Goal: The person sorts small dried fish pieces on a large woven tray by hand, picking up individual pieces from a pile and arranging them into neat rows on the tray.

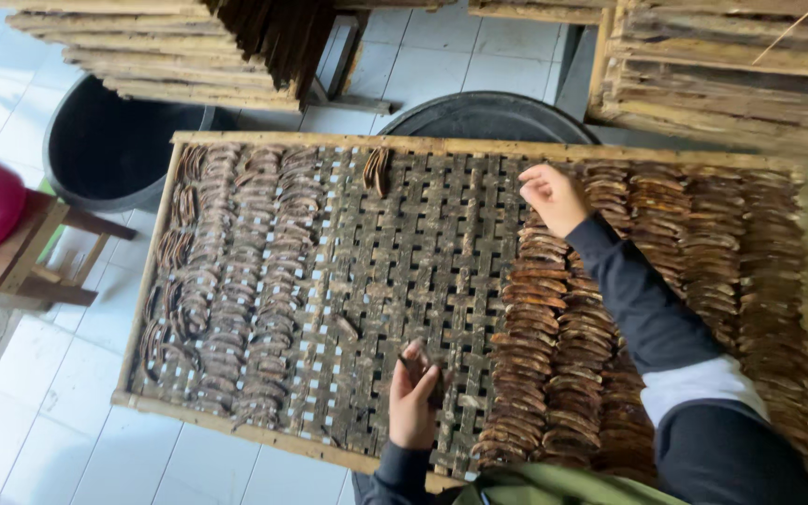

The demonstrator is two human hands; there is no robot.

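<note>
You are seeing no packages, labels, signs or screens anywhere around the woven drying tray (479, 147).

drying workshop, stacked woven trays (180, 56), tiled floor (39, 440)

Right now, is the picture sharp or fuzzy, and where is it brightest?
Head view: mostly sharp, with the woven tray and its brown curved strips clear. The left hand and right hand look slightly soft. Brightest are the white floor tiles on the left, a little washed out; the black tubs stay dark.
</note>
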